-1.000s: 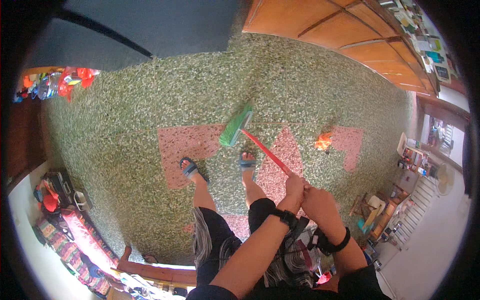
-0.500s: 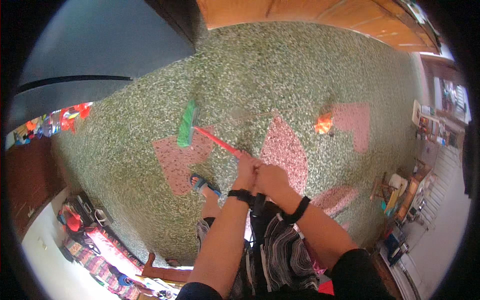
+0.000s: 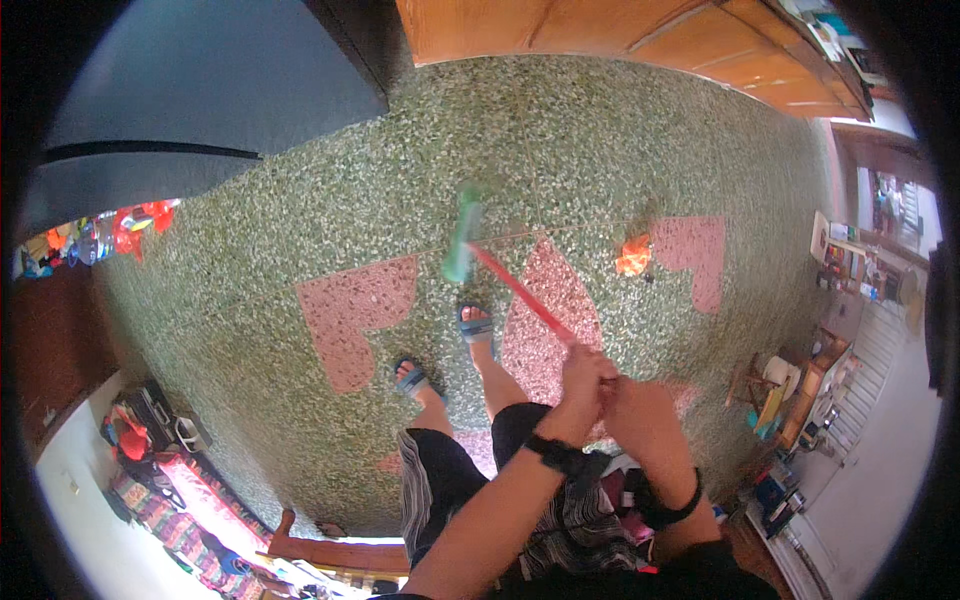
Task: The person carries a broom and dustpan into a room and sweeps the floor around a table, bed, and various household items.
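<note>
My left hand [image 3: 584, 378] and my right hand [image 3: 636, 405] are both closed around the red handle of a broom [image 3: 525, 293], the left one lower down toward the head. The broom's green head [image 3: 463, 235] is at the floor in front of my sandalled feet, a little smeared by motion. To the right of it lies a crumpled orange piece of litter [image 3: 634, 256], with a small dark bit beside it. The upper end of the handle is hidden behind my hands.
The speckled green floor [image 3: 300, 220] has pink inlaid shapes. A dark grey cabinet [image 3: 220, 90] stands far left, a wooden cabinet [image 3: 560, 28] at the far side. Cluttered shelves and a small chair [image 3: 775, 385] line the right; a wooden bench [image 3: 330, 548] is near left.
The broom head has swept to the right across the floor, and both hands have moved right and down with the handle. A second foot has come into view.
</note>
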Tool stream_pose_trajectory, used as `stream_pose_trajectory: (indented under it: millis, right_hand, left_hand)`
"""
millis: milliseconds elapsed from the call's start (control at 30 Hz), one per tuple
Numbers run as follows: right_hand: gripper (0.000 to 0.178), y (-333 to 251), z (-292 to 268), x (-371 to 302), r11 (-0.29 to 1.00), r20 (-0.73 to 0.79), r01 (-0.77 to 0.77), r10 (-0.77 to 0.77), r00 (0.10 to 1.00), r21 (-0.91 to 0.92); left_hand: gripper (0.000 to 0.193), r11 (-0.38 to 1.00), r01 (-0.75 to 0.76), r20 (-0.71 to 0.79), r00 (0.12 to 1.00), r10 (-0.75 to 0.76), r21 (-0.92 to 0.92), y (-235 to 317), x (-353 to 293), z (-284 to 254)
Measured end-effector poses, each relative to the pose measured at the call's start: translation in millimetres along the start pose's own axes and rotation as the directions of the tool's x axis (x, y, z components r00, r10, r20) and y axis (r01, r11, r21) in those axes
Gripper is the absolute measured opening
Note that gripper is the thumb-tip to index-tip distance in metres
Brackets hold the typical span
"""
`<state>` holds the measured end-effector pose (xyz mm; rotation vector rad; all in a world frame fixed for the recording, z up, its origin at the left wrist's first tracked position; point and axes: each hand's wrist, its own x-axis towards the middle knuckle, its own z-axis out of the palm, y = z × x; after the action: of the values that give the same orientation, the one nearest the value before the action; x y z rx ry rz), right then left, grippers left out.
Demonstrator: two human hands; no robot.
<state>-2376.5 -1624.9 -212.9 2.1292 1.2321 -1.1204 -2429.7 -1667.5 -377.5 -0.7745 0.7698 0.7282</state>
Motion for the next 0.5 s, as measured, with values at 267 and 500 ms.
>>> stream_pose_trajectory:
  millis: [267,500]
  right_hand:
    - [0.033,-85.9,115.5,95.5,0.953,-0.059,0.193,-0.184,0.981,0.233]
    - [0.03,-71.0,141.8,119.2,0.953,-0.044,0.152,-0.146,0.988,0.263]
  left_hand:
    - [0.028,0.792,-0.129,-0.128,0.959,0.252,0.597,172.7,11.8,-18.3]
    - [0.039,0.859,-0.093,-0.215,0.949,0.228,0.503,166.6,56.9,-57.9]
